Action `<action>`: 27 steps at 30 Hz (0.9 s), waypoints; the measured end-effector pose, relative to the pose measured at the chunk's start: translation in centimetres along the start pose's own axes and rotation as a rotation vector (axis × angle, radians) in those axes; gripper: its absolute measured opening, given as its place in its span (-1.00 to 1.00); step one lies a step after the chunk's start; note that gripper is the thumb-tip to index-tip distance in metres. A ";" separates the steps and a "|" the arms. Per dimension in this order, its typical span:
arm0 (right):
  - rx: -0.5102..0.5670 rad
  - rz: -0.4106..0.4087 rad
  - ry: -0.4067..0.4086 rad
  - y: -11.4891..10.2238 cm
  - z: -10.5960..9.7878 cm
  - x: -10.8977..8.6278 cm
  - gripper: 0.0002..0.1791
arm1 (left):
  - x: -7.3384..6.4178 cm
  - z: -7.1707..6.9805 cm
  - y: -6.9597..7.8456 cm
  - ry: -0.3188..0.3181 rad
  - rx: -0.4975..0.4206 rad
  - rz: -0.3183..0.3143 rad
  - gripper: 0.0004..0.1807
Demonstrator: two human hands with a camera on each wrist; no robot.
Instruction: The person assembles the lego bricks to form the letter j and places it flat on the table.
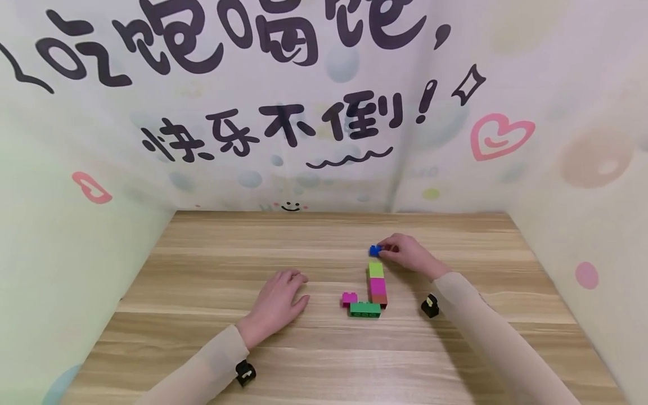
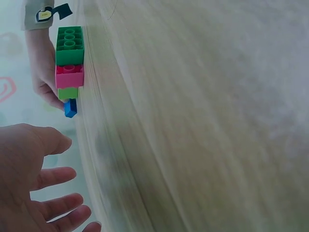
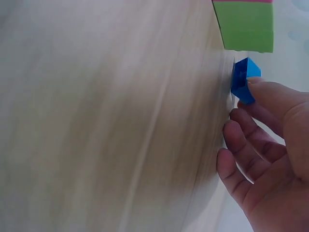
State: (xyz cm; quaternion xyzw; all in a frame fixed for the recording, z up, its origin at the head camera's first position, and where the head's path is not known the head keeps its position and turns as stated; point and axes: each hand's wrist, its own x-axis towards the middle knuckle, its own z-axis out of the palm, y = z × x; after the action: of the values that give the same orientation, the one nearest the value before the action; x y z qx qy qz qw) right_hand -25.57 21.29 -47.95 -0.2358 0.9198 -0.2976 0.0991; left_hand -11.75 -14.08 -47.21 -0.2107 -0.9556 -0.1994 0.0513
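My right hand [image 1: 409, 254] pinches a small blue toy brick [image 3: 245, 80] between thumb and index finger, the other fingers loosely bent. In the head view the brick is just beyond the lime-green brick [image 1: 376, 270]. That brick lines up with a magenta brick [image 1: 378, 287] and an orange-red brick [image 1: 379, 299] in a row toward me. A longer green brick [image 1: 365, 309] lies crosswise at the near end, with a small magenta brick [image 1: 350, 298] at its left. My left hand [image 2: 34, 179] is at the left of the bricks, fingers spread, holding nothing.
The wood-grain table [image 1: 212, 270] ends at a printed curtain [image 1: 324, 191] at the back and pale walls on both sides. Black wrist devices hang at both sleeves, one at the right [image 1: 430, 305] and one at the left [image 1: 245, 373].
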 end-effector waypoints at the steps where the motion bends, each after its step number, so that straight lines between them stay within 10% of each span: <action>1: -0.002 0.001 -0.004 0.0 0.1 0.1 -0.62 | 0.0 0.0 0.0 0.000 -0.002 -0.001 -0.65; 27: -0.001 -0.018 -0.058 -0.5 0.1 -0.5 -0.75 | -0.2 0.4 0.6 0.002 0.000 0.009 -0.70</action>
State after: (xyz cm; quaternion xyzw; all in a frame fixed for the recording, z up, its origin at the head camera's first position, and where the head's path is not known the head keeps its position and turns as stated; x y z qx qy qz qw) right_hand -24.93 21.15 -47.67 -0.2528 0.9145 -0.2912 0.1227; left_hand -11.30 -13.50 -47.43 -0.2150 -0.9546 -0.1993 0.0533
